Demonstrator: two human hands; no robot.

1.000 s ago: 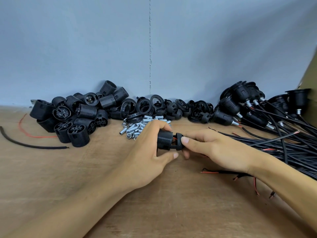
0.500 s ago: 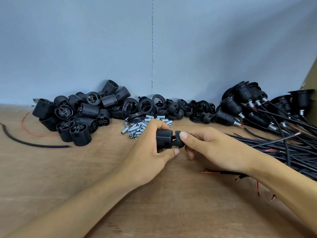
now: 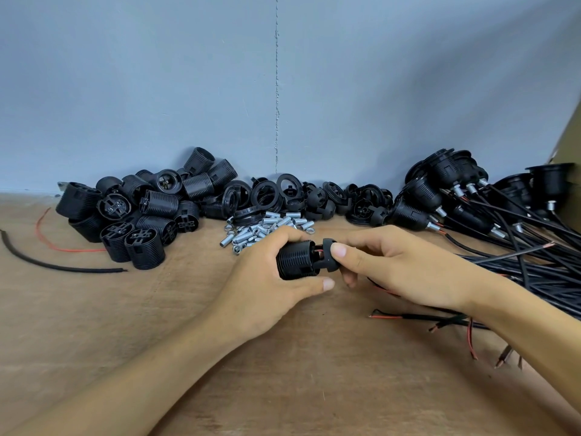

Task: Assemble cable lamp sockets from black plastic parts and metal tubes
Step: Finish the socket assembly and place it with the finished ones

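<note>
The step in hand seems to be joining the black cap (image 3: 327,263) to the ribbed socket body (image 3: 295,262), held just above the table (image 3: 157,325); a small gap with red wires (image 3: 319,250) shows between them. The left hand (image 3: 267,287) has its grip closed around the body, and the right hand (image 3: 393,269) pinches the cap. Next, the cap probably must be pushed on straight, without trapping the wires.

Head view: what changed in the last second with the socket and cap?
Little. The right-hand grip seems to have eased the cap slightly off the threaded socket body, so red wire shows in the gap. Nothing taken or released: the left-hand grip keeps the body, the right the cap. Loose black parts, metal tubes and cables lie unchanged.
</note>
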